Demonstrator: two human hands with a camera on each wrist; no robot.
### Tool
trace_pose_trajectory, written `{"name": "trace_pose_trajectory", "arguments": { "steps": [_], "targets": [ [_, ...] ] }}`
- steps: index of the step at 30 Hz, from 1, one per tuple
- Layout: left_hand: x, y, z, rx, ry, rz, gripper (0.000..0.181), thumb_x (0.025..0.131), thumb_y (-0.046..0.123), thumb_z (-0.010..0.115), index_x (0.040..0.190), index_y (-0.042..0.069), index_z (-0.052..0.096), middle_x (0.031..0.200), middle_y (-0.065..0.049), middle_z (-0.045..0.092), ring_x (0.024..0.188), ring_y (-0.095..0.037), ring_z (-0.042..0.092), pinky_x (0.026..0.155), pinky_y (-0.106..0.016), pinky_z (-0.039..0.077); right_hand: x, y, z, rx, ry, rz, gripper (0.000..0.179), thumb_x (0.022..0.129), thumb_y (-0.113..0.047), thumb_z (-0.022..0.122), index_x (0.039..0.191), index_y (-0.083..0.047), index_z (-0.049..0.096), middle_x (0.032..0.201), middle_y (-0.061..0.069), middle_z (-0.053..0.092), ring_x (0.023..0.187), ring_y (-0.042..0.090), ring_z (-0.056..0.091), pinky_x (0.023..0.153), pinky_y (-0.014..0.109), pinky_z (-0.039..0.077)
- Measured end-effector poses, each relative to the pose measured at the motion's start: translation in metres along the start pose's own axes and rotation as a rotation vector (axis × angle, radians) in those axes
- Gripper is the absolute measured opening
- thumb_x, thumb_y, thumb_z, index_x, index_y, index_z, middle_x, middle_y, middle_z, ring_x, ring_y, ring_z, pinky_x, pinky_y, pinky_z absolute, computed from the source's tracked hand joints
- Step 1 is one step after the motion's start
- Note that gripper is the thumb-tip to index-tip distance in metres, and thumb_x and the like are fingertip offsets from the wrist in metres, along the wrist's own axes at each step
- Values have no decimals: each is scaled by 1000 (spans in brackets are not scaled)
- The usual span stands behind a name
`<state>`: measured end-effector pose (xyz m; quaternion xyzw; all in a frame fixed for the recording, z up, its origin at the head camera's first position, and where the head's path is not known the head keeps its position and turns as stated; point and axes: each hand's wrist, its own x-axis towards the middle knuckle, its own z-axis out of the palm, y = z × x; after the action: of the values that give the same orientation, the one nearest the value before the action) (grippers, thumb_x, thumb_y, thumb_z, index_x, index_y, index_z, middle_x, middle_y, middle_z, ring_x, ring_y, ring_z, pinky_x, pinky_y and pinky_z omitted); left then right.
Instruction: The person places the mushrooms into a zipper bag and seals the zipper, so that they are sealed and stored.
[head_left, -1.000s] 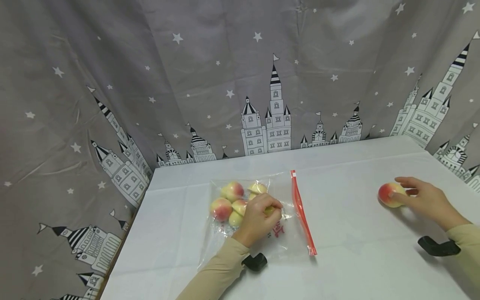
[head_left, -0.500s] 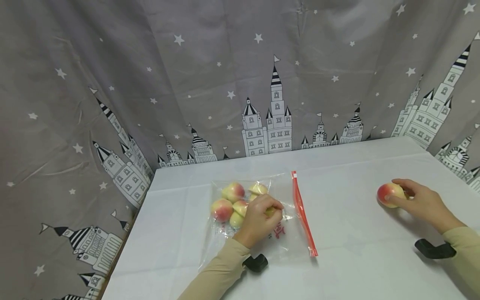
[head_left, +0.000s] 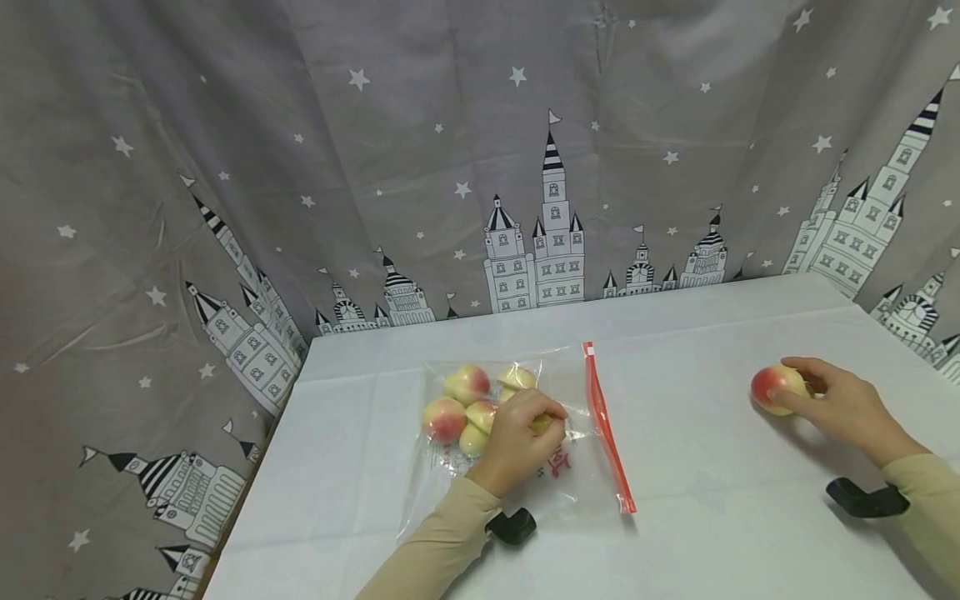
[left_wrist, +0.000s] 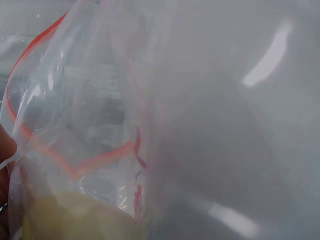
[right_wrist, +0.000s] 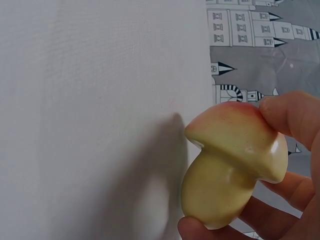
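A clear zip bag with a red zip strip lies on the white table, with several red-and-yellow toy mushrooms inside. My left hand grips the bag's film with curled fingers. Part of a yellow mushroom shows beside those fingers, and in the left wrist view a blurred yellow shape sits behind the film. Over at the right, my right hand holds another toy mushroom between thumb and fingers. Its rounded cap is blushed red, and its thick stem is yellow.
White cloth covers the table. Behind it and along the left hangs a grey curtain printed with castles and stars. Each wrist wears a black camera mount, such as the left mount.
My right hand has shifted slightly to the left with the mushroom. The left hand has stayed in place on the bag.
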<state>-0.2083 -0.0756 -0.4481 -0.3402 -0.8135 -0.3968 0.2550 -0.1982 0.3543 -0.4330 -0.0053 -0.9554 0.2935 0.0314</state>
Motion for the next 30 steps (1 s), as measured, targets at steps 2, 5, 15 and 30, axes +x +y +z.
{"name": "trace_pose_trajectory", "arguments": {
  "steps": [2, 5, 15, 30],
  "targets": [
    [0, 0, 0, 2, 3, 2, 11, 79, 1, 66, 81, 10, 72, 78, -1, 71, 75, -13, 62, 71, -18, 49, 1, -3, 2, 5, 11, -13, 70, 97, -41, 65, 142, 9, 45, 130, 42, 54, 111, 54, 54, 76, 45, 51],
    [1, 0, 0, 4, 4, 3, 11, 79, 1, 65, 81, 10, 72, 78, -1, 70, 74, -13, 62, 70, -18, 49, 2, -9, 5, 17, 8, -22, 69, 97, -40, 65, 143, 8, 45, 131, 41, 53, 112, 53, 54, 78, 48, 51],
    [1, 0, 0, -6, -7, 8, 12, 78, -1, 67, 82, 9, 72, 80, -1, 71, 77, -14, 63, 73, -18, 51, 10, -36, 21, 52, -7, -96, 63, 95, -33, 69, 142, 4, 50, 133, 37, 57, 116, 50, 57, 82, 42, 49],
    [0, -1, 0, -10, -4, 12, 12, 77, -1, 67, 82, 10, 72, 80, -1, 71, 77, -13, 63, 73, -18, 51, 16, -90, 51, 82, -69, -187, 62, 91, -34, 73, 139, 0, 55, 130, 26, 65, 117, 43, 59, 87, 51, 52]
  ]
}}
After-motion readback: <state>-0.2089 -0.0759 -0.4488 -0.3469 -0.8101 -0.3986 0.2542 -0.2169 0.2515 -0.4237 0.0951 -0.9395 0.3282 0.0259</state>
